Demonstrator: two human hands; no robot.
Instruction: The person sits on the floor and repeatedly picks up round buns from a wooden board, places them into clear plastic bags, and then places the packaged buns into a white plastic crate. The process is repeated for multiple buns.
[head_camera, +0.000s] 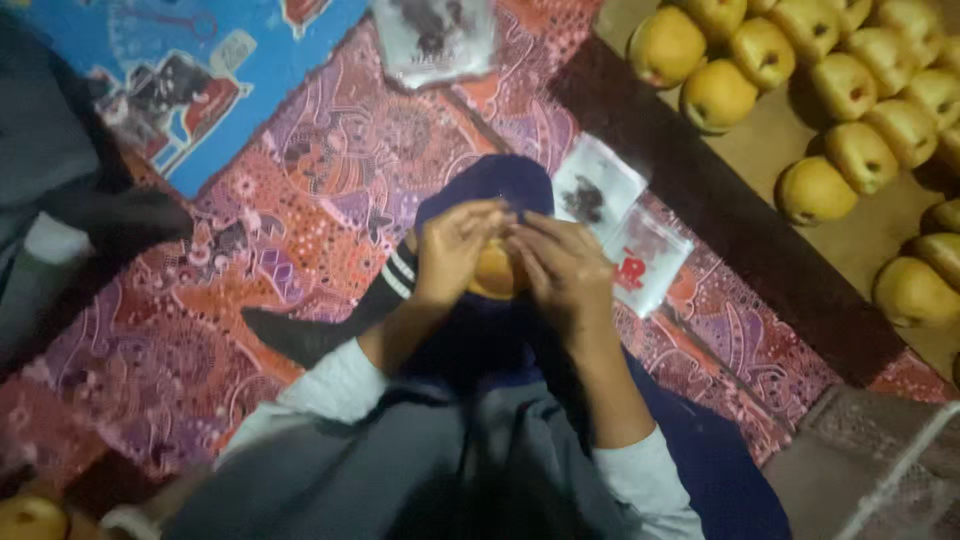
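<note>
A round yellow-orange fruit (495, 272) sits between both of my hands, over my blue-clad knee. My left hand (452, 248) wraps its left side with fingers curled over the top. My right hand (565, 268) covers its right side, fingertips meeting the left hand's at the top. Most of the fruit is hidden by my fingers. Small clear plastic bags (622, 222) with printed marks lie just right of my hands on the patterned cloth (330, 170).
Several yellow fruits (820, 90) lie in rows on a tan surface at upper right. Another clear bag (432, 38) lies at the top. A blue printed sheet (200, 70) is at upper left. A socked foot (330, 320) rests on the cloth.
</note>
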